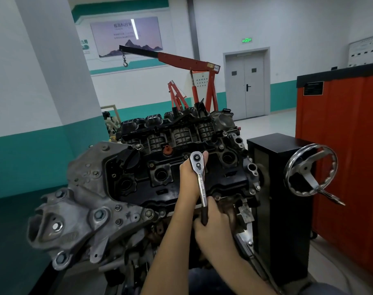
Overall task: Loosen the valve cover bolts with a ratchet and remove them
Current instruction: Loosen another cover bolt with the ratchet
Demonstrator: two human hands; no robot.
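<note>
Left hand (188, 177) is cupping the ratchet (200, 179) at its head. The grip is curled tight round it, with one fingertip showing past the top of the head. Right hand (215, 224) is holding the black handle end, grip wrapped fully closed on it, just below the left grip and nearer the camera. Ratchet is standing head-up over the valve cover (160, 173), its shaft running between the two grips. Left hand is hiding the socket and whatever is under the head, so cannot tell if it is seated. Valve cover is sitting on top of the engine (85, 205), spreading to both sides of the left grip. One cover bolt (221, 147) is showing just up-right of the left grip. A second bolt (217, 197) is sitting at the near edge, just right of the shaft and above the right grip. Red cap (167, 150) is sitting up-left of the left grip. Chrome handwheel (305, 169) is sitting well right of both grips, with a red cabinet (347, 156) behind it. Engine hoist (187, 60) is standing far beyond the grips.
</note>
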